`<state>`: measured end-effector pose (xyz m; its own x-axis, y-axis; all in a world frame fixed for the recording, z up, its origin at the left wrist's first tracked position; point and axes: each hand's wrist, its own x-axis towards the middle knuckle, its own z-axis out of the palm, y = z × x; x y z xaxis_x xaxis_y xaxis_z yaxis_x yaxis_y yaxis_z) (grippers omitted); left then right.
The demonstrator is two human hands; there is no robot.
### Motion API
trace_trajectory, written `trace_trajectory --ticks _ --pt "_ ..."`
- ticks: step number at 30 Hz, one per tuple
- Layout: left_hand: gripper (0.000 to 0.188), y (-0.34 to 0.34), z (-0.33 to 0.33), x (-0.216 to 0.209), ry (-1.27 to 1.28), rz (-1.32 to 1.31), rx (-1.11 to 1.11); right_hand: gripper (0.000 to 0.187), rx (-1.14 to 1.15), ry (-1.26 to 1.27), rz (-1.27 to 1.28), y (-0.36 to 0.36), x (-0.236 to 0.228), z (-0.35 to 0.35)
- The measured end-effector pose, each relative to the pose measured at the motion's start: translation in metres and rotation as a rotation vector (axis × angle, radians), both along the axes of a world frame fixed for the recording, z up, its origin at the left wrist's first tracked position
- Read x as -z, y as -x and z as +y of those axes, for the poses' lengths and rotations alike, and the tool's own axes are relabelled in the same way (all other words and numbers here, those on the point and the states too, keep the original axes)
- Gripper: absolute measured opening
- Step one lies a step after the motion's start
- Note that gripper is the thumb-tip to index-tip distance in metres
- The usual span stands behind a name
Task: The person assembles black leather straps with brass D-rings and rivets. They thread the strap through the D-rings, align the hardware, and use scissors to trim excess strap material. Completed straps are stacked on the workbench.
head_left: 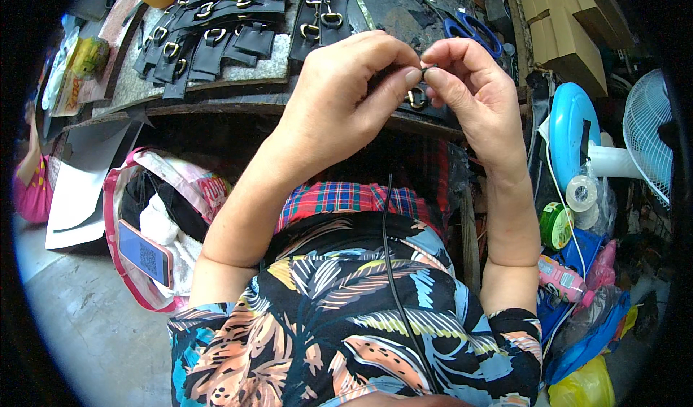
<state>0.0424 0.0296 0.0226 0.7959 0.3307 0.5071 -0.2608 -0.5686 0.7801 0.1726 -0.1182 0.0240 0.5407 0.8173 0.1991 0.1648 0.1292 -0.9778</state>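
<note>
My left hand point(343, 93) and my right hand point(473, 93) are raised over the front edge of the workbench. Their thumbs and forefingers pinch together and meet around a small dark bit, too hidden to name. Just below the fingertips shows a gold-coloured metal ring point(416, 99) on something black; whether it is held or lies on the bench I cannot tell. Left of the hands, many black leather straps point(238, 10) with gold-coloured rings lie in overlapping rows. Closer to my left hand is another group of black straps with metal fittings point(332, 18).
Blue-handled scissors point(473, 31) lie beyond my right hand. Cardboard pieces point(570, 28) are stacked at the far right, above a white and blue fan point(613, 150). A bag point(119, 190) with a phone point(144, 254) on it is at lower left. Bottles and plastic bags crowd the right side.
</note>
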Motion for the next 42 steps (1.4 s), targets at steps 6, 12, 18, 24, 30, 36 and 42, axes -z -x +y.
trace_trajectory --ticks 6,12,18,24,30,36,42 --pt "0.019 0.002 -0.002 -0.001 0.015 0.123 0.029 0.005 0.002 0.061 -0.306 -0.004 -0.004 -0.01" --pt "0.022 0.006 0.012 -0.007 -0.407 0.08 -0.078 0.003 0.118 -0.158 -0.216 -0.016 -0.009 -0.013" --pt "0.023 0.01 0.03 -0.011 0.197 0.173 0.142 0.004 0.182 -0.068 -0.215 -0.038 -0.01 -0.02" --pt "0.015 0.0 0.039 0.005 -0.067 0.237 -0.151 0.007 0.351 0.219 -0.667 -0.04 0.013 -0.008" --pt "0.015 0.0 0.034 0.022 -0.754 0.222 -0.4 0.015 0.396 0.392 -1.118 -0.028 0.025 -0.002" --pt "0.014 0.002 0.032 0.022 -0.733 0.179 -0.356 0.018 0.434 0.449 -1.124 -0.026 0.02 -0.01" --pt "0.015 0.001 0.032 0.025 -0.683 0.127 -0.313 0.016 0.309 0.192 -1.069 -0.033 0.015 -0.007"
